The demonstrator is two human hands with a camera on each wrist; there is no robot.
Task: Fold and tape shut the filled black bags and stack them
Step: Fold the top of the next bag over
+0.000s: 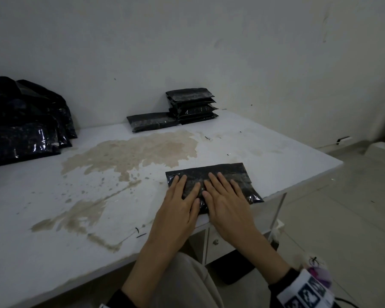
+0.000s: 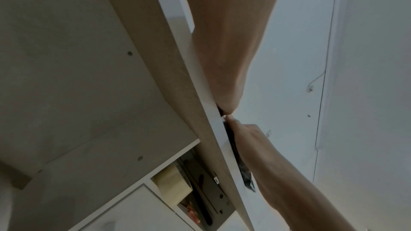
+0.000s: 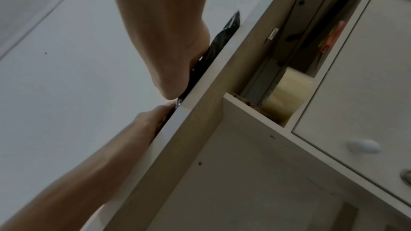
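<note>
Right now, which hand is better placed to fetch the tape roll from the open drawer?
Probably the right hand: the tape roll sits in the drawer below the table edge on its side. The left hand can press the bag.

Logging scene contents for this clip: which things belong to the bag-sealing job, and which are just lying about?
Job:
- black bag, pressed flat by left hand and right hand
- finished stack
- single bag beside it
- heap of bags
- tape roll

Lying about:
- red-handled tool in the open drawer
</note>
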